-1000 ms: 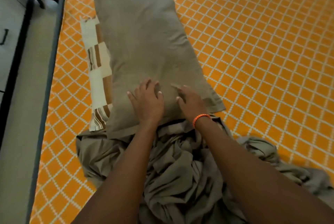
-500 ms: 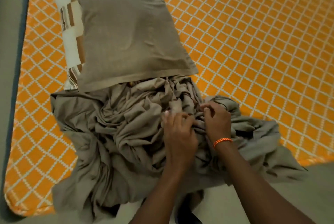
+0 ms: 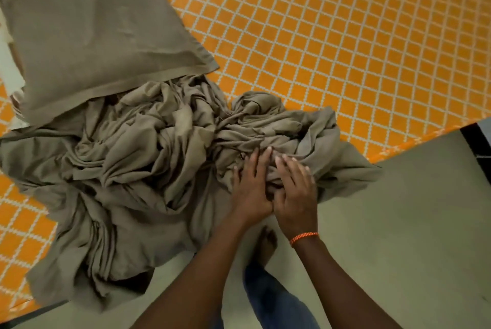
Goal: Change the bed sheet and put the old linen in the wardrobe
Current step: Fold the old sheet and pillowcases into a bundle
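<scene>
1. Old sheet (image 3: 138, 169): a taupe-grey bed sheet, stripped and heaped in a crumpled mound at the near corner of the bed. Deep folds radiate from its centre; its near edge hangs over the mattress side toward the floor (image 3: 398, 222).

2. Left hand (image 3: 251, 190): laid on the right-hand part of the heap, fingers extended and fairly straight, pressing into the cloth rather than closed round it. Judged purpose: to gather the loose fabric into one bundle.

3. Right hand (image 3: 295, 193): just beside the left hand and touching it at the thumb side, fingers spread and slightly bent over a ridge of fabric. Whether the fingertips pinch a fold cannot be told; no firm grasp shows. An orange thread bracelet (image 3: 304, 238) circles the wrist.

4. Pillow (image 3: 93, 36): in a matching taupe case, it lies on the bed beyond the heap, its near hem overlapping the sheet's far edge. A striped cream-and-brown cloth (image 3: 10, 73) shows at its left edge.

5. Orange sheet (image 3: 332, 49): orange with a white diamond lattice, spread flat over the mattress; presumably the fresh cover, which would explain why the grey one is bunched at the corner for removal.

6. Person: stands on the floor at the bed corner; a bare foot (image 3: 265, 243) and blue trouser leg (image 3: 271, 296) are visible below the arms.
</scene>
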`<state>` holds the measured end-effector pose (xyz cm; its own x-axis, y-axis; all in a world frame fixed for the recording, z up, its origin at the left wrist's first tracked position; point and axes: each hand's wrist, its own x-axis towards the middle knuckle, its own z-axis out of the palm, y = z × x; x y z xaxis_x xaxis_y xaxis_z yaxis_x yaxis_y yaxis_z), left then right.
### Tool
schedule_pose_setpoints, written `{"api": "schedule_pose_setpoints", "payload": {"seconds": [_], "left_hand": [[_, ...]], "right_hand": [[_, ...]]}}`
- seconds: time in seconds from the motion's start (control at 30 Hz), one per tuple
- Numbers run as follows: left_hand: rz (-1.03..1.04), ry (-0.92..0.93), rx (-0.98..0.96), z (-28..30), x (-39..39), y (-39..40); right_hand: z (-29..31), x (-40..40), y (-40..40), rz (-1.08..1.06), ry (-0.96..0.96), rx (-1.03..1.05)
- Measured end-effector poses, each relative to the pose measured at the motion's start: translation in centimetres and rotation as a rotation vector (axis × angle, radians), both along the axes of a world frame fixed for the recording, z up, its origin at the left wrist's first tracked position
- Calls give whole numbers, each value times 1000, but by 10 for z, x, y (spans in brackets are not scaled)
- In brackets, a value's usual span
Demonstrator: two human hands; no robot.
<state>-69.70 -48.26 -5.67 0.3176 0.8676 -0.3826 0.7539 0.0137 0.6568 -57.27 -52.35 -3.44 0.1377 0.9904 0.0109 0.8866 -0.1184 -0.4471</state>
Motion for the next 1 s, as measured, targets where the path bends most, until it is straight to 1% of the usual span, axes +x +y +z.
{"api": "schedule_pose_setpoints", "payload": {"seconds": [0.1,0.13,0.2,0.27,0.3,0.33,0.4,0.43,0.47,0.5,0.57,0.67,0.7,0.73,0.8,0.83,0.87,0.9,0.93,0.97,1.0], "left_hand": [[-2,276,129,-6,12,18],[22,345,200,-4,16,30],[55,422,359,9,25,61],[139,398,458,29,39,99],[220,349,458,42,47,118],[324,285,419,54,55,137],[546,172,266,75,70,167],[615,127,198,80,76,178],[626,87,163,80,81,185],[589,45,142,78,85,187],[444,-53,71,62,92,178],[231,-270,-155,24,95,141],[170,-280,-176,10,92,126],[107,-231,-163,-4,90,114],[-36,-47,-130,-27,84,97],[-94,27,-123,-34,82,92],[-123,72,-122,-39,81,89],[-140,102,-124,-41,82,87],[-147,121,-124,-41,84,87],[-146,128,-120,-40,87,87],[-137,130,-108,-38,89,88]], "right_hand": [[-4,12,5,-24,-99,-98],[-4,16,7,-56,-96,-99],[-2,21,13,-153,-61,-52],[-2,30,16,-265,-3,-2],[-3,37,16,-316,30,12],[-6,43,15,-362,57,12],[-18,57,9,-447,115,0],[-25,66,6,-492,151,-3],[-32,75,2,-542,193,-14],[-39,84,-1,-599,240,-34],[-49,100,-6,-744,315,-70],[-65,127,-12,-986,348,-129],[-73,137,-15,-1061,367,-162],[-80,147,-18,-1127,421,-187],[-90,164,-17,-1200,627,-188],[-96,171,-16,-1186,696,-181],[-98,177,-12,-1143,702,-186],[-104,184,-9,-1078,648,-200],[-106,190,-4,-1008,543,-236],[-107,198,0,-962,438,-262],[-106,205,4,-956,373,-258]]}}
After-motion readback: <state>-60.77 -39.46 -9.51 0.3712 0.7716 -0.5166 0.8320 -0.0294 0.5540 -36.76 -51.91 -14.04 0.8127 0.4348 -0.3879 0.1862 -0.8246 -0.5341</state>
